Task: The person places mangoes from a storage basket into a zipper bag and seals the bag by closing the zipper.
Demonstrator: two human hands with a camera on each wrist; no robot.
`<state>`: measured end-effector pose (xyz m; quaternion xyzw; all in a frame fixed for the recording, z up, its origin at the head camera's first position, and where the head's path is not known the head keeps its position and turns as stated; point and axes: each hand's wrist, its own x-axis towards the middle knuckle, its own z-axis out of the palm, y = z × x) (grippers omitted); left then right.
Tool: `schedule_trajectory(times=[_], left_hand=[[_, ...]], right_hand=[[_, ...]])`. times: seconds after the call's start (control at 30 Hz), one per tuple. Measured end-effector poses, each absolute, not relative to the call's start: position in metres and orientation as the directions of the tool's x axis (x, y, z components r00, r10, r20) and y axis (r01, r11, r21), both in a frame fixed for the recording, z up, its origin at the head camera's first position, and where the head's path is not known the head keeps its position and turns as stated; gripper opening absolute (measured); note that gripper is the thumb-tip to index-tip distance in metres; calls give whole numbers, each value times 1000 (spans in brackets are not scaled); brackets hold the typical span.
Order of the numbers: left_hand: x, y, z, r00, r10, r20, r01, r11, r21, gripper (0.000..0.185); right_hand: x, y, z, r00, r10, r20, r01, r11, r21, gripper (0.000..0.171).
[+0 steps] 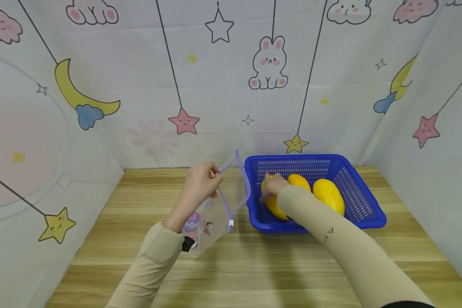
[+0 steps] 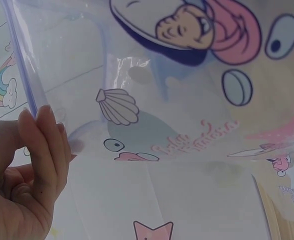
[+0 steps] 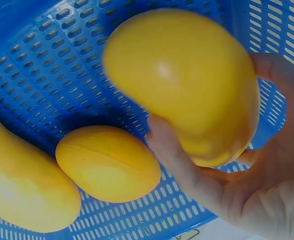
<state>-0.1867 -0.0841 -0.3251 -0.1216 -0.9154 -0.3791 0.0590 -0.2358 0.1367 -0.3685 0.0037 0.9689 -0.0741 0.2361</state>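
Wooden tabletop stretching out below, hemmed in on three sides by pale cartoon-printed cloth showing rabbits, moons and hanging stars. Sitting toward the back right of the wood, a blue perforated basket, holding three yellow mangoes. Reaching into the basket's left part, right hand, wrapping fingers and thumb around the leftmost mango; seen from the right wrist view, thumb and fingers curling round that mango, gripping it firmly and lifting it clear of the basket floor. Lying beside it, a smaller middle mango and a longer mango at the right, both resting on the basket floor; showing again in the wrist view as the small rounded one and the long one at the lower left. Hanging just left of the basket, above the table, a clear zip bag printed with cartoon figures, mouth standing open and its purple-edged rim arching up close to the basket's left wall. Pinching the near side of that rim, left hand, fingers closing on the plastic; from the left wrist view, fingertips pressing against the purple zip strip, with the bag's shell and mermaid prints filling the frame. Covering both forearms, beige sleeves.
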Motion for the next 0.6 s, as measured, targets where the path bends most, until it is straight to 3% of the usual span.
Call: schedule_trajectory(times=[0.13, 0.6], left_hand=[[-186, -84, -325, -965, 176, 197, 263, 687, 677, 13], [-187, -87, -326, -967, 166, 193, 254, 675, 693, 12]], right_hand=[[-236, 139, -365, -893, -36, -448, 26, 991, -131, 97], [-246, 154, -353, -887, -59, -457, 65, 966, -251, 103]])
